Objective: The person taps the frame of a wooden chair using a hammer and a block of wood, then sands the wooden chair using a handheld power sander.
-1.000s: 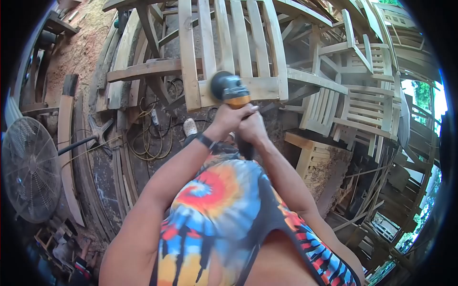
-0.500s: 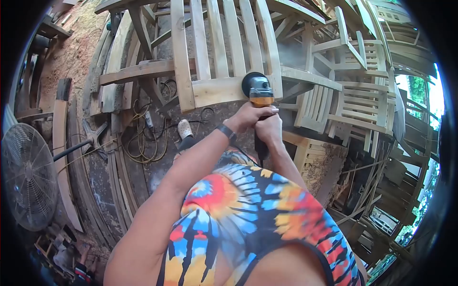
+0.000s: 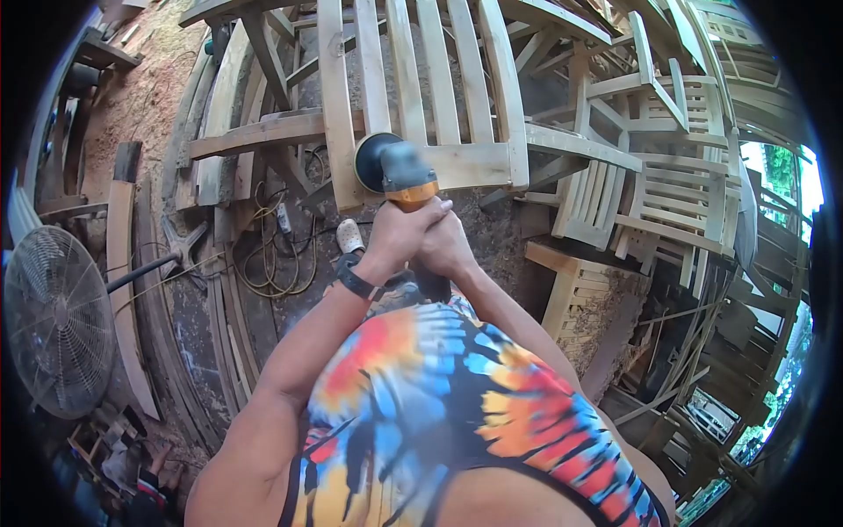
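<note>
Both my hands are closed around the body of an angle grinder [image 3: 411, 186] with an orange section behind its head. My left hand [image 3: 399, 232], with a dark band on the wrist, grips nearer the head. Just behind and to the right, my right hand [image 3: 445, 244] wraps the rear body, its fingers partly hidden. The round disc [image 3: 375, 162] lies over the left end of the wide rail [image 3: 474, 164] of a slatted wooden chair back [image 3: 513, 105], where the rail meets the left post. The grinder head is blurred.
A large fan [image 3: 60, 321] stands at left, near wooden boards [image 3: 132, 290]. A yellowish cord [image 3: 268, 285] coils on the floor by a power strip [image 3: 284, 218]. More slatted wooden frames [image 3: 676, 198] stack at right, above a sawdust-covered wood pile [image 3: 606, 303]. Part of another person shows lower left.
Both my hands have swung the grinder left along the rail, from its right end to its left end. Dust that hung right of the chair back has thinned.
</note>
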The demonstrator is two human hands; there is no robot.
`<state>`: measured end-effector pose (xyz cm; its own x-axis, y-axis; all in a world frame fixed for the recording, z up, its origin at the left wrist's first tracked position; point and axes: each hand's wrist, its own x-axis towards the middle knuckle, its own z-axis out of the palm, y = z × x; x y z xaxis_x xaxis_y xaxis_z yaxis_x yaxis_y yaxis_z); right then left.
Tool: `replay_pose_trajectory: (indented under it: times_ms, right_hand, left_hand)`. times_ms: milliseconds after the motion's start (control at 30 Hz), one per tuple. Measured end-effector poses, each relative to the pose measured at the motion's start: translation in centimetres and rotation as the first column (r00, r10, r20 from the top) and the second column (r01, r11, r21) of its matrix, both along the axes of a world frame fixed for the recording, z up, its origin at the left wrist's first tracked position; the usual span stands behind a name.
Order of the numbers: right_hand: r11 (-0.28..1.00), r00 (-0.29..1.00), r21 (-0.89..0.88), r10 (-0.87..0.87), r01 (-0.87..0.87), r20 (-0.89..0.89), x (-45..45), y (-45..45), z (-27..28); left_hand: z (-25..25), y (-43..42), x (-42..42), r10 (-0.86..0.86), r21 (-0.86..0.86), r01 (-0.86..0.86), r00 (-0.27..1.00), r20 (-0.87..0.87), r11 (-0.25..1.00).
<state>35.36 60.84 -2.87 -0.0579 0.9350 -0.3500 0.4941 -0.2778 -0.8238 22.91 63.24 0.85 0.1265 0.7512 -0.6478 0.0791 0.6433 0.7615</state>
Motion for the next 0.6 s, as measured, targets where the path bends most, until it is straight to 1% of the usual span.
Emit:
replay_pose_trajectory:
  times_ms: [33, 100, 133, 200, 233, 300, 333, 400, 433, 500, 533, 567, 600]
  right_hand:
    - [1.000, 1.000, -0.004, -0.003, 0.004, 0.004, 0.0, 0.1, -0.1]
    - [0.999, 0.997, -0.003, 0.038, -0.038, 0.074, 0.1, 0.5, -0.2]
    - [0.999, 0.996, -0.003, 0.038, -0.038, 0.079, 0.2, 0.6, 0.1]
    - [1.000, 0.996, -0.013, 0.018, -0.017, 0.082, 0.5, 0.6, 0.9]
    - [1.000, 0.996, -0.016, 0.018, -0.017, 0.087, 0.8, 0.7, 1.1]
    - [0.996, 0.988, -0.092, -0.002, 0.016, 0.156, 1.7, 0.9, 1.6]
    - [0.995, 0.987, -0.094, 0.000, 0.016, 0.163, 2.2, 1.0, 1.7]
    - [0.985, 0.971, -0.134, -0.073, 0.105, 0.227, 3.3, 0.9, 2.0]
    - [0.985, 0.970, -0.135, -0.072, 0.105, 0.232, 3.9, 0.8, 2.0]
    - [0.985, 0.943, -0.057, -0.137, 0.161, 0.304, 5.0, 0.7, 1.9]
    - [0.978, 0.930, -0.074, -0.159, 0.193, 0.333, 5.3, 0.9, 2.4]
    - [0.978, 0.928, -0.074, -0.161, 0.196, 0.337, 5.7, 1.0, 2.6]
    - [0.971, 0.912, -0.076, -0.186, 0.228, 0.365, 6.2, 1.2, 2.7]
  left_hand:
    - [-0.6, 0.0, 0.1, -0.003, -0.004, 0.004, 1.000, 0.004, 1.000]
    - [-2.9, 0.0, 0.3, 0.058, -0.012, -0.057, 0.994, 0.097, 0.998]
    - [-4.0, -0.1, 0.6, 0.059, -0.011, -0.058, 0.993, 0.102, 0.998]
    - [-5.6, -0.2, 1.3, 0.072, 0.026, -0.078, 0.978, 0.197, 0.997]
    - [-5.6, -0.1, 1.6, 0.072, 0.023, -0.078, 0.977, 0.202, 0.997]
    - [-5.5, 0.2, 2.8, 0.084, -0.011, -0.086, 0.936, 0.342, 0.996]
    - [-5.8, 0.4, 3.4, 0.086, -0.013, -0.087, 0.933, 0.348, 0.996]
    - [-6.7, 0.7, 4.8, 0.007, -0.019, 0.001, 0.911, 0.412, 1.000]
    - [-7.0, 0.9, 5.6, 0.008, -0.021, 0.001, 0.909, 0.416, 1.000]
    - [-7.6, 1.0, 7.1, -0.007, -0.039, 0.034, 0.835, 0.550, 0.999]
    - [-6.5, 1.5, 7.3, -0.053, -0.014, 0.071, 0.844, 0.533, 0.997]
    - [-6.6, 1.7, 7.9, -0.055, -0.014, 0.074, 0.842, 0.537, 0.997]
    - [-6.9, 2.2, 8.6, -0.071, -0.006, 0.093, 0.795, 0.602, 0.996]
